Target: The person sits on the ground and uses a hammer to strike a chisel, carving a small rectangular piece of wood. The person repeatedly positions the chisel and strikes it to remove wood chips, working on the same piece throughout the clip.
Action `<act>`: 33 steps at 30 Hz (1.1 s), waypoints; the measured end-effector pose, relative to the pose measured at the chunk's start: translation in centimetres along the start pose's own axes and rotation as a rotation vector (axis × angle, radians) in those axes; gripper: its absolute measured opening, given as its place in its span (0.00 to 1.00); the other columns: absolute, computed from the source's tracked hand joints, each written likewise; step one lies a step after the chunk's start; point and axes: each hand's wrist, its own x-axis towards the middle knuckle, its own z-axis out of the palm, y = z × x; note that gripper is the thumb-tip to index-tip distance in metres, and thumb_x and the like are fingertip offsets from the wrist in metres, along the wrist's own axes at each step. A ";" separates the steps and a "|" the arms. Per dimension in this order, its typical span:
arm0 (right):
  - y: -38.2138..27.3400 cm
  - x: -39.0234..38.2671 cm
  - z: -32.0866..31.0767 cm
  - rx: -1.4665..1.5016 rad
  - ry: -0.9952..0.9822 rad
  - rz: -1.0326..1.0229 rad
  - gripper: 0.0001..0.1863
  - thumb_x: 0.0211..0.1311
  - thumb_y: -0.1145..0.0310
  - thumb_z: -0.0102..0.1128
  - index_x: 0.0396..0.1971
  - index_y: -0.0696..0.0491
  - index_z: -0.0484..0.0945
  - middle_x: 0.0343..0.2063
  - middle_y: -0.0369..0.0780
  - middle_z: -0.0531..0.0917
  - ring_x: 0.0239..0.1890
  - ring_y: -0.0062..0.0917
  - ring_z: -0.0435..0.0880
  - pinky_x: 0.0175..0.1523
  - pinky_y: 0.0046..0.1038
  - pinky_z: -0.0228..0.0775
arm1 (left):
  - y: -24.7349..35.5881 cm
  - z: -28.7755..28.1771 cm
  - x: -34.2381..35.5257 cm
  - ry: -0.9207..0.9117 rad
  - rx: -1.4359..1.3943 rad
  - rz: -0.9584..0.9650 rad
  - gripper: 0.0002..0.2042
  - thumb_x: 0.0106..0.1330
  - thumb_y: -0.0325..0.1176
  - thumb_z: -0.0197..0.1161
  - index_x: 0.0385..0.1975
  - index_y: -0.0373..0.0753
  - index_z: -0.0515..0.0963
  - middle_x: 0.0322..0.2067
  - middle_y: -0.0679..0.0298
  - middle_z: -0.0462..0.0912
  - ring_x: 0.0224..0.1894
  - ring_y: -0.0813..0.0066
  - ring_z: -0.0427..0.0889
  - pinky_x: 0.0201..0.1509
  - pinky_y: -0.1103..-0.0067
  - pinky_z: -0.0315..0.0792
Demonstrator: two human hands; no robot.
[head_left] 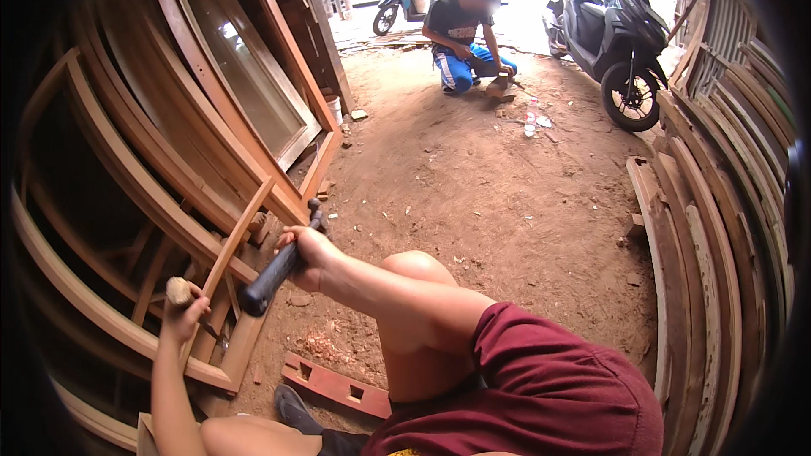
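Observation:
My left hand (pixel 183 314) is closed around a chisel (pixel 177 290); its pale wooden handle end sticks out above the fist and the dark blade points down beside a wooden frame (pixel 198 369). My right hand (pixel 309 255) grips a hammer (pixel 269 280) by its thick black handle. The hammer's dark head lies beyond the fist, and the handle's butt end points toward the chisel. A narrow wooden bar (pixel 240 232) of the frame runs between the two hands. Where the chisel's tip meets the wood I cannot make out.
Several wooden door and window frames (pixel 182 38) lean at the left. A reddish timber with square holes (pixel 338 385) lies by my foot. Planks (pixel 676 245) are stacked at right. Ahead, another person (pixel 465 29) crouches over a wood block, near a bottle (pixel 530 118) and a parked motorbike (pixel 612 38).

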 end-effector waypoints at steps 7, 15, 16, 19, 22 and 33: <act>2.9 3.2 -0.9 -0.365 0.001 0.062 0.10 0.68 0.65 0.50 0.25 0.47 0.66 0.14 0.26 0.70 0.14 0.12 0.69 0.25 0.22 0.67 | -4.4 4.5 1.5 0.084 -0.454 -0.074 0.03 0.64 0.27 0.58 0.30 0.38 0.70 0.19 0.68 0.71 0.21 0.81 0.73 0.28 0.80 0.72; 2.8 11.2 -2.0 -0.396 0.065 0.225 0.02 0.58 0.74 0.58 0.28 0.51 0.74 0.20 0.35 0.76 0.18 0.20 0.75 0.21 0.22 0.70 | -5.5 0.8 3.7 0.023 -0.779 -0.063 0.07 0.71 0.33 0.52 0.29 0.43 0.68 0.14 0.74 0.62 0.18 0.84 0.64 0.26 0.84 0.62; 2.8 11.7 -2.2 -0.268 0.053 0.242 0.03 0.57 0.75 0.59 0.29 0.52 0.74 0.20 0.36 0.75 0.18 0.20 0.75 0.21 0.21 0.70 | -6.8 0.0 3.8 -0.020 -0.606 -0.047 0.07 0.71 0.34 0.51 0.30 0.41 0.66 0.19 0.70 0.66 0.22 0.81 0.66 0.31 0.81 0.65; 3.5 12.0 -2.6 -0.222 0.012 0.366 0.06 0.66 0.73 0.49 0.27 0.54 0.67 0.18 0.32 0.73 0.17 0.16 0.73 0.22 0.17 0.69 | -12.1 0.0 2.8 -0.023 -0.457 -0.057 0.09 0.66 0.33 0.58 0.25 0.39 0.71 0.21 0.68 0.75 0.27 0.80 0.76 0.38 0.80 0.71; 4.3 11.6 -2.4 -0.184 0.102 0.279 0.07 0.70 0.72 0.42 0.30 0.53 0.66 0.18 0.29 0.72 0.16 0.11 0.70 0.23 0.17 0.69 | -18.2 1.7 -0.3 0.030 -0.554 -0.153 0.08 0.62 0.32 0.62 0.23 0.39 0.74 0.17 0.68 0.76 0.22 0.80 0.75 0.30 0.80 0.71; 4.8 14.9 -4.2 -0.149 0.211 0.488 0.20 0.76 0.63 0.34 0.51 0.62 0.69 0.18 0.26 0.64 0.18 0.10 0.66 0.30 0.19 0.64 | -34.2 15.4 -8.6 0.335 -0.926 -0.318 0.07 0.59 0.32 0.60 0.21 0.40 0.72 0.17 0.69 0.75 0.22 0.81 0.74 0.29 0.79 0.70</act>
